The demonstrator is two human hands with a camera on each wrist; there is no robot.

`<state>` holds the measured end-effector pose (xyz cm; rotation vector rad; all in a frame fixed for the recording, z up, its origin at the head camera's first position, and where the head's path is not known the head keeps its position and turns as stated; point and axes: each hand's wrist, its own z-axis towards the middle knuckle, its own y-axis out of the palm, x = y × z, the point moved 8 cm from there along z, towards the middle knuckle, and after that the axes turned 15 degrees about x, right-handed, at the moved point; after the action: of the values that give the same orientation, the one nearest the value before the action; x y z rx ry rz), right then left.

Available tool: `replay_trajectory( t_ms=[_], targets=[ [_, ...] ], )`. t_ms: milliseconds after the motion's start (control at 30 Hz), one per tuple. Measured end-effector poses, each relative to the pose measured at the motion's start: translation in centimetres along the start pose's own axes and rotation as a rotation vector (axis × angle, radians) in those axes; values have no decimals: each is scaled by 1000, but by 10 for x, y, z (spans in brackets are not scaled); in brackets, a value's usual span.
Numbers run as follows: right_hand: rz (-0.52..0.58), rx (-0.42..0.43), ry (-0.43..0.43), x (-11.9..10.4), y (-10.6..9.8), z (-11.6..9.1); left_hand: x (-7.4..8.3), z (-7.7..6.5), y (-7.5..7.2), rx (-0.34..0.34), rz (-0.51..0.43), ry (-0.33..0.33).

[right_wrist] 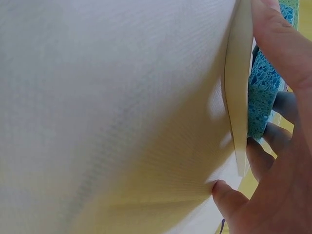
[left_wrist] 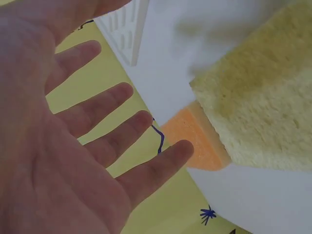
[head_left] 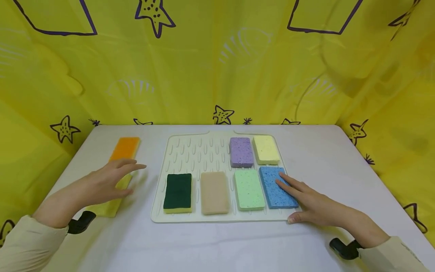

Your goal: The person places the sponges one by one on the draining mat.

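My left hand point(head_left: 107, 181) hovers at the left of the table with fingers spread, holding nothing. Partly hidden beneath it is a yellow sponge point(head_left: 108, 206), and an orange sponge point(head_left: 126, 148) lies just beyond. In the left wrist view the palm and straight fingers show beside the yellow sponge point(left_wrist: 263, 97). My right hand point(head_left: 314, 204) rests its extended fingertips on a blue sponge point(head_left: 276, 189) at the mat's near right corner. Its thumb lies by the mat's edge. The right wrist view shows the blue sponge point(right_wrist: 263, 92) next to the fingers.
A cream ridged mat point(head_left: 183, 151) lies mid-table. On it sit a dark green-topped sponge point(head_left: 178, 192), a beige sponge point(head_left: 215, 193), a light green sponge point(head_left: 249, 190), a purple sponge point(head_left: 241, 151) and a pale yellow sponge point(head_left: 266, 149). A yellow patterned curtain point(head_left: 190, 75) hangs behind.
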<state>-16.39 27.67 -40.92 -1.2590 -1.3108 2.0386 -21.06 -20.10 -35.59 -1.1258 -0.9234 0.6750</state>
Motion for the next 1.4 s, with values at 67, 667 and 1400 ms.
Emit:
replay_trajectory(
  t_ms=[67, 667, 1400],
  targets=[
    [13, 0, -2, 0, 0, 0, -5, -2, 4, -30, -4, -32],
    [23, -13, 45, 4, 2, -1, -25, -23, 20, -128, 22, -55],
    [-29, 40, -67, -1, -2, -2, -42, -30, 33, -308, -4, -178]
  ],
)
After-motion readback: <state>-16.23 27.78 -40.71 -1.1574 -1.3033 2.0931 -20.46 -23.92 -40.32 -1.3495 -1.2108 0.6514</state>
